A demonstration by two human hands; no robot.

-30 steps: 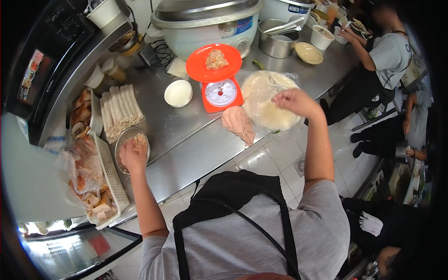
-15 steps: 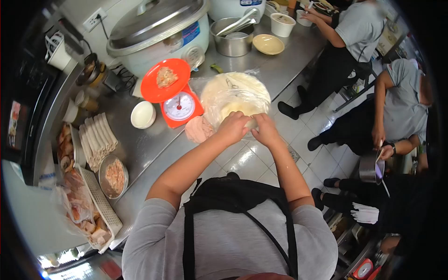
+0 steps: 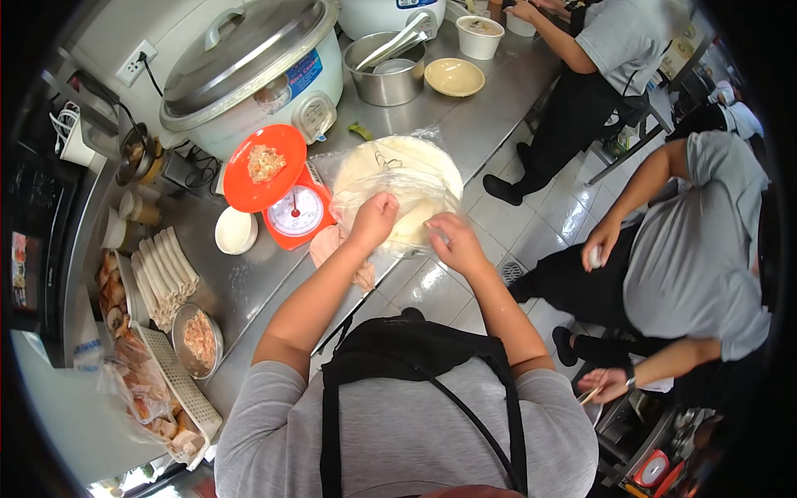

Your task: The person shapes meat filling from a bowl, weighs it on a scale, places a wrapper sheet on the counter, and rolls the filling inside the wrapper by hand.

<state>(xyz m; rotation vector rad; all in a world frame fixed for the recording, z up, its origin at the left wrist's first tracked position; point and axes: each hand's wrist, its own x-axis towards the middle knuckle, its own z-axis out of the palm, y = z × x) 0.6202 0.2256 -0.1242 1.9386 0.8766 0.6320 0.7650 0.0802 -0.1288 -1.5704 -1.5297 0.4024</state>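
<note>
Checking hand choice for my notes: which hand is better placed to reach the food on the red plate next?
Left, I'd judge: the left hand is nearer the food on the red plate; the right hand sits farther away.

From my end, the counter (image 3: 241, 274) reads as smooth bare metal with a dull sheen. The scale (image 3: 278, 235) is glossy red plastic, its dish (image 3: 239, 187) equally shiny. Clear plastic film (image 3: 390, 184), thin and crinkled, throws small highlights across the smooth, matt pale round sheets (image 3: 411, 153). The pink cloth (image 3: 325, 246) looks soft, rumpled and matt. I see satin metal on the pot (image 3: 386, 87) and polished metal on the rice-cooker lid (image 3: 249, 54). The perforated basket (image 3: 174, 378) is white plastic. The small white bowl (image 3: 237, 232) is smooth, though I can't tell plastic from ceramic. The floor tiles (image 3: 432, 286) gleam; the black apron (image 3: 415, 353) is matt cloth.
</note>
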